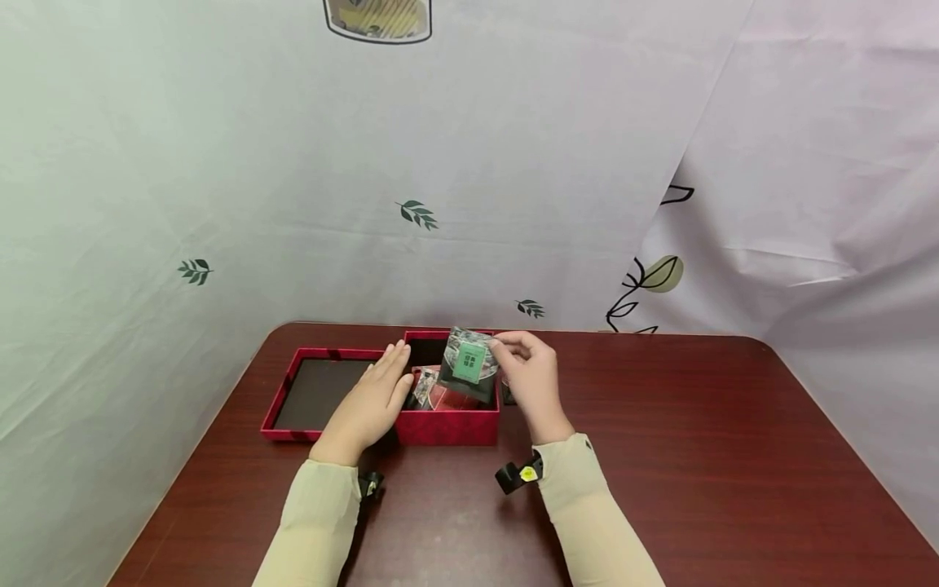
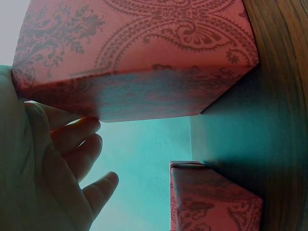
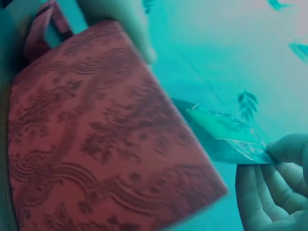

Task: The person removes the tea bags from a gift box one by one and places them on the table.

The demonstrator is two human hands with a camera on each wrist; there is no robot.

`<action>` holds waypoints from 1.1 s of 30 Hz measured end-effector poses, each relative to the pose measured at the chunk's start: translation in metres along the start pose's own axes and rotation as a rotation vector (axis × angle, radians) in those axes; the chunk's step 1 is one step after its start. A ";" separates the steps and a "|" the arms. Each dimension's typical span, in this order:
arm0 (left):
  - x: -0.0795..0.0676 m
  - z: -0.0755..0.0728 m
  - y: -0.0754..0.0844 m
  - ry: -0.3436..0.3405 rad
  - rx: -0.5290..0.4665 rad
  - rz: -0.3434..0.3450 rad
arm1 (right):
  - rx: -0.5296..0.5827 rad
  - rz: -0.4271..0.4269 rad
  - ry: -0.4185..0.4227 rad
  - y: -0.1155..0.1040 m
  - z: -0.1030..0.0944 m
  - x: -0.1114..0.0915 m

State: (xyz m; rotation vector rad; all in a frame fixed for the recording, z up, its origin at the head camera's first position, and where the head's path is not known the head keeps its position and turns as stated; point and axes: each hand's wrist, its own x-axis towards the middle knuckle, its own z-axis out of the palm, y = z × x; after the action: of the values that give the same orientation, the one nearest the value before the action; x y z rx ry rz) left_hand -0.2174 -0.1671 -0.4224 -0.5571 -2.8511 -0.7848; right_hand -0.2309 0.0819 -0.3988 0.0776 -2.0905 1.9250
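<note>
While thumb and fingertips are pressing together with only a packet's thickness between them, the right hand (image 1: 531,375) is pinching the square packet (image 1: 480,390) by its two o'clock corner, the grip sitting at about three o'clock from the packet's middle. The packet is showing a green label (image 1: 469,362) with dark characters and is tilting above the mouth of a red patterned box (image 1: 447,428), over the two o'clock part of the opening; whether its lower edge is touching the contents, one cannot tell. Red packaging (image 1: 452,400) is lying inside the box toward six o'clock. Holding nothing, the left hand (image 1: 367,408) is lying along the box's nine o'clock side, its fingers stretching toward one o'clock, nearly straight. Farther toward nine o'clock, a shallow red tray (image 1: 293,435) with a dark inside is resting near the box, a gap showing between them in the left wrist view. A small dark thing (image 1: 509,397) is peeping out at three o'clock, just beside the box. The brown bench (image 1: 734,448) is carrying everything, and a pale cloth (image 1: 513,163) with leaf prints is hanging beyond at twelve o'clock.
</note>
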 end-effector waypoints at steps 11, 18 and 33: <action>0.000 0.000 0.001 -0.007 0.004 -0.013 | 0.160 0.128 0.043 0.004 -0.037 0.014; 0.000 0.000 0.001 -0.009 0.002 -0.009 | 0.149 0.128 0.069 0.010 -0.061 0.021; 0.000 0.001 0.000 -0.012 -0.003 -0.016 | 0.150 0.261 0.202 0.039 -0.104 0.034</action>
State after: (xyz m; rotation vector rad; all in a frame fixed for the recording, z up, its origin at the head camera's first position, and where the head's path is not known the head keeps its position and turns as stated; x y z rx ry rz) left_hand -0.2174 -0.1669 -0.4236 -0.5414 -2.8690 -0.7915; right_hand -0.2537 0.1930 -0.4218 -0.3606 -1.9000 2.1344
